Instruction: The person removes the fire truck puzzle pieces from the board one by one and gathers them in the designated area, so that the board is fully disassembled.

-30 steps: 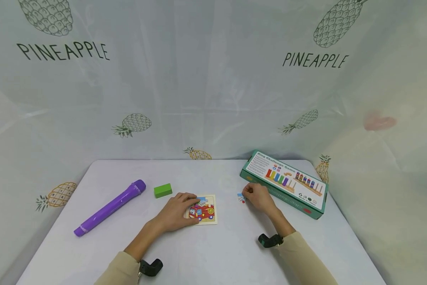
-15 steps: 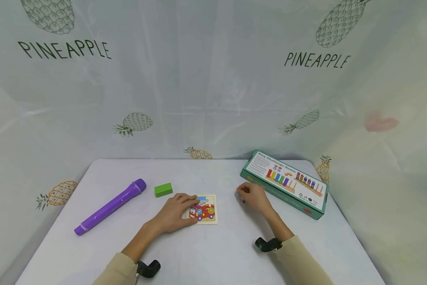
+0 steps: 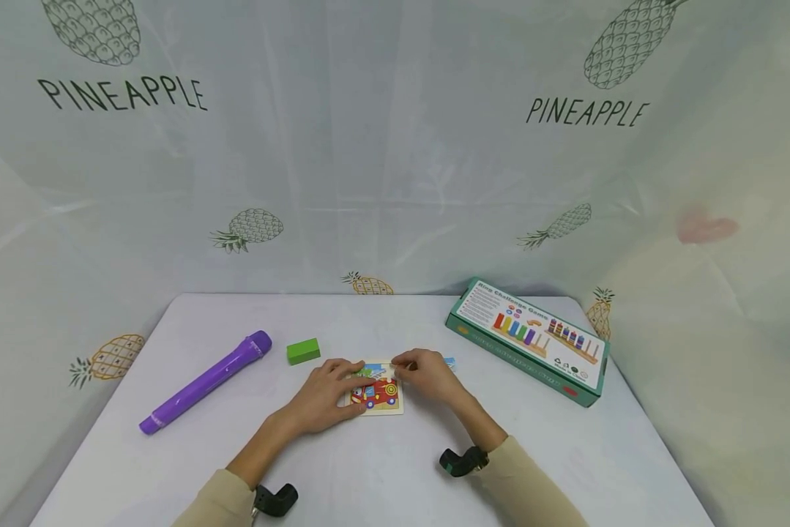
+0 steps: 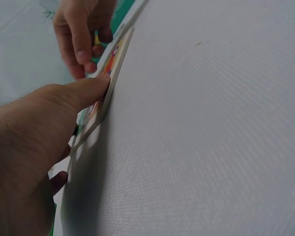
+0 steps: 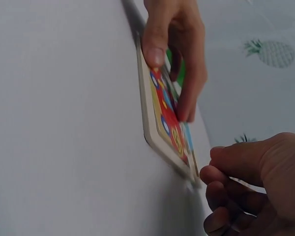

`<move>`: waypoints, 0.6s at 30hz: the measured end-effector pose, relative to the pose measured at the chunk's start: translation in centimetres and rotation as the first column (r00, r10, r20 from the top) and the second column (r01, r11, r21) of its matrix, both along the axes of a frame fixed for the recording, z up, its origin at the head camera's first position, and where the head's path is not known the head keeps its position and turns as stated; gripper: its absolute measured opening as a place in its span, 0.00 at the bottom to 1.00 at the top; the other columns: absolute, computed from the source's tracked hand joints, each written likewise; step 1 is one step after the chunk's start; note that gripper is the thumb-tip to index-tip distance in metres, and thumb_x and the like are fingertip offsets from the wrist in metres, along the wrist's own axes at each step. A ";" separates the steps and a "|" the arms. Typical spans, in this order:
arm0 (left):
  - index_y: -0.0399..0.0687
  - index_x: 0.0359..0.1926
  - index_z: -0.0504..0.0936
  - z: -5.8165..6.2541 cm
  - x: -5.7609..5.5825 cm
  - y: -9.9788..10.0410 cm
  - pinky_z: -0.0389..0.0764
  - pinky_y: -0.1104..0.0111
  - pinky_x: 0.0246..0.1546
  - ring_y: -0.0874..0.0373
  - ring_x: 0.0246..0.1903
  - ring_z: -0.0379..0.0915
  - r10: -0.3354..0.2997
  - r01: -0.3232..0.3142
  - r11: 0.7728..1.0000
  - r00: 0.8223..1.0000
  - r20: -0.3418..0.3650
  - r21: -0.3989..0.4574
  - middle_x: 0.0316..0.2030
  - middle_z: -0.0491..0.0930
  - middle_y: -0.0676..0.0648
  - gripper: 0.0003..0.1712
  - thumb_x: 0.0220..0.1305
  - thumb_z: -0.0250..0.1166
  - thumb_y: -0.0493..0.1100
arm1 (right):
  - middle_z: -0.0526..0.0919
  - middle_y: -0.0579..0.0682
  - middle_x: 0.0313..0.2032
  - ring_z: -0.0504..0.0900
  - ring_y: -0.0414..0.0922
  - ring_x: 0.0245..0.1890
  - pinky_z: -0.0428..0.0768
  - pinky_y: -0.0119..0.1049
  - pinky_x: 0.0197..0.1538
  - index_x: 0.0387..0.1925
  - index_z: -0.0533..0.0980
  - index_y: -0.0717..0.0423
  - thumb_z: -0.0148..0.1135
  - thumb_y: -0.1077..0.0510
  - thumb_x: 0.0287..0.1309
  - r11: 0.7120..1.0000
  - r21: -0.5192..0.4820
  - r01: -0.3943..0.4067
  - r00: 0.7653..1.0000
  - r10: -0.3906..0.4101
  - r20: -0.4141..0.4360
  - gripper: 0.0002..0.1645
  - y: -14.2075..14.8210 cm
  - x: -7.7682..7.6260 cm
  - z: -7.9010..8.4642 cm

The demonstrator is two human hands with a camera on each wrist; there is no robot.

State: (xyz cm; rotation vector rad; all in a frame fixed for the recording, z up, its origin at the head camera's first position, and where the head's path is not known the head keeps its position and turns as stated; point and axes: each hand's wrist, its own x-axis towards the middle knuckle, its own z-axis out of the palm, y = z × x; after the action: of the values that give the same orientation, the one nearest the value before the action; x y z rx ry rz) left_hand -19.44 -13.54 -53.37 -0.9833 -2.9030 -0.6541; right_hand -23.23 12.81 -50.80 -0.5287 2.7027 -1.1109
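Observation:
A small wooden jigsaw puzzle (image 3: 380,400) with a red fire truck picture lies mid-table. My left hand (image 3: 325,395) grips it from the left, thumb on the near edge and fingers over the far part; the right wrist view shows the thumb on the puzzle's frame (image 5: 146,105). At the puzzle's far right corner my right hand (image 3: 429,375) pinches a small puzzle piece, mostly hidden by thumb and forefinger. These fingertips (image 5: 214,169) are right at the puzzle's edge. Behind the right hand, a blue puzzle piece (image 3: 450,362) shows partly on the table.
A green block (image 3: 303,351) lies just beyond my left hand. Farther left is a purple microphone-shaped stick (image 3: 203,384). A green Ring Challenge Game box (image 3: 526,340) sits at the back right, in front of the pineapple-print curtain (image 3: 395,146).
My right hand has moved left from the loose pieces near the box to the puzzle's far right corner. The left hand has stayed on the puzzle.

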 end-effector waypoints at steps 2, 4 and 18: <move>0.68 0.67 0.76 0.1 0.1 0.0 0.65 0.42 0.61 0.47 0.68 0.59 -0.003 0.003 1.000 1.000 -0.002 -0.003 0.71 0.68 0.50 0.29 0.66 0.64 0.62 | 0.83 0.43 0.36 0.77 0.39 0.35 0.77 0.33 0.38 0.50 0.85 0.55 0.64 0.56 0.66 1.000 0.016 -0.013 1.000 0.013 0.006 0.14 -0.8 0.1 0.0; 0.68 0.67 0.76 0.0 0.1 0.0 0.66 0.43 0.61 0.47 0.68 0.59 -0.006 0.006 1.000 1.000 -0.009 -0.010 0.71 0.68 0.50 0.29 0.66 0.64 0.62 | 0.82 0.44 0.36 0.76 0.39 0.34 0.77 0.33 0.37 0.51 0.85 0.57 0.65 0.57 0.65 0.999 0.033 -0.027 1.000 0.028 -0.002 0.15 -1.3 0.3 0.0; 0.67 0.67 0.77 -0.1 0.1 -0.1 0.66 0.43 0.61 0.47 0.69 0.58 -0.017 0.016 1.000 1.000 -0.024 -0.025 0.71 0.67 0.49 0.28 0.67 0.63 0.62 | 0.81 0.45 0.36 0.75 0.38 0.33 0.75 0.32 0.36 0.49 0.85 0.58 0.65 0.57 0.64 0.991 0.129 -0.047 0.997 0.054 -0.053 0.15 -2.5 0.3 0.0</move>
State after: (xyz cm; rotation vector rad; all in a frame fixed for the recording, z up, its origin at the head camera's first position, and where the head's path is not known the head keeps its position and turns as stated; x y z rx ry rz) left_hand -19.30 -13.62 -53.44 -1.0118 -2.8918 -0.6042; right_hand -22.93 10.34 -50.84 -0.6122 2.7680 -0.9162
